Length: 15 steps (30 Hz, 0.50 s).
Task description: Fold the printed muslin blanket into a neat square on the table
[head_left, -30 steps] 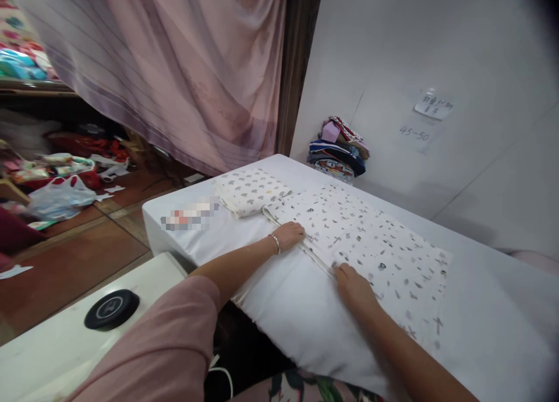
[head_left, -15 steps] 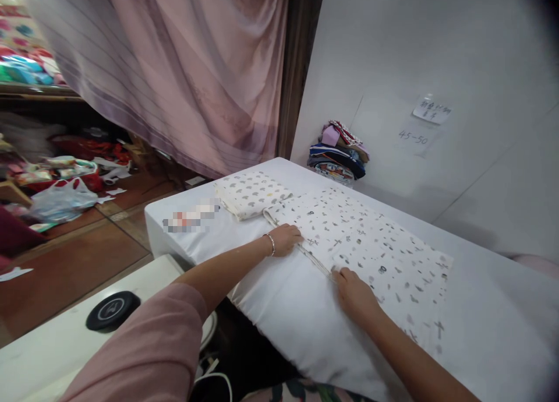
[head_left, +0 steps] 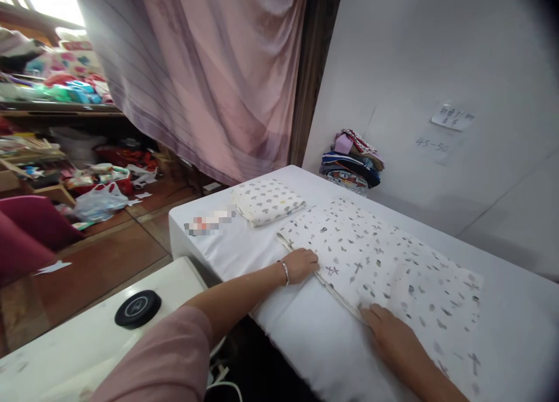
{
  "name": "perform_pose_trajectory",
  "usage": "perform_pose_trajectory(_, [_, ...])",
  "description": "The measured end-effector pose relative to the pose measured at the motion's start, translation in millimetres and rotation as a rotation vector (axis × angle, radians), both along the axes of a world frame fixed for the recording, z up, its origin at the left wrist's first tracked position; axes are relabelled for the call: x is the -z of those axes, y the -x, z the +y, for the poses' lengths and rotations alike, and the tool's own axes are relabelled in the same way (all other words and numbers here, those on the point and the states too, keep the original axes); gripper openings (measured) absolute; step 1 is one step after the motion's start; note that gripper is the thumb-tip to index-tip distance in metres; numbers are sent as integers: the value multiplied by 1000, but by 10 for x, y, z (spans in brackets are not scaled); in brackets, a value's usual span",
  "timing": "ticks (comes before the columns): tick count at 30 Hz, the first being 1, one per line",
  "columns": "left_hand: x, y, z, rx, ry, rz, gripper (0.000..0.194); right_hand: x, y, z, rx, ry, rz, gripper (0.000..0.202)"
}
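White printed cloth (head_left: 375,247) lies on the surface (head_left: 248,247), right of the folded cloth (head_left: 268,201) | our left hand (head_left: 302,265) and right hand (head_left: 388,327) touch its near edge; pinching or pressing, we cannot tell | likely straightening; next calls for even tension

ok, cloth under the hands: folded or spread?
Laid flat, but apparently folded over: the patterned cloth spreads across the white surface, and its edge near the left hand looks layered. Fold count: cannot tell.
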<state>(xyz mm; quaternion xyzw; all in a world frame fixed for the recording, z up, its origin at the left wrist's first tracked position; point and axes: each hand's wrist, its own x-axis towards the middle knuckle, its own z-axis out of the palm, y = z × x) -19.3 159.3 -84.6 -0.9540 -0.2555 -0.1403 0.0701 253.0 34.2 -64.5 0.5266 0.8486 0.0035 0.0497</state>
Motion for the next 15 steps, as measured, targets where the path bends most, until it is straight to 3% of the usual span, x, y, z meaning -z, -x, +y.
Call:
perform_pose_trajectory(3, [-3, 55, -21, -31, 59, -62, 21, 107, 52, 14, -12, -52, -37, 50])
perform_pose_trajectory(6, [-56, 265, 48, -109, 104, -207, 32, 170, 72, 50, -39, -120, -28, 50])
perform_pose_trajectory(10, [-121, 676, 214, -435, 73, -384, 30, 218, 87, 64, -20, -148, -50, 48])
perform_pose_trajectory(12, [-128, 822, 299, -545, 68, -368, 28, 225, 100, 68, -10, -149, -53, 48])
perform_pose_trajectory(15, [-114, 881, 402, -582, 88, -276, 26, 223, 111, 86, -20, -136, -49, 48])
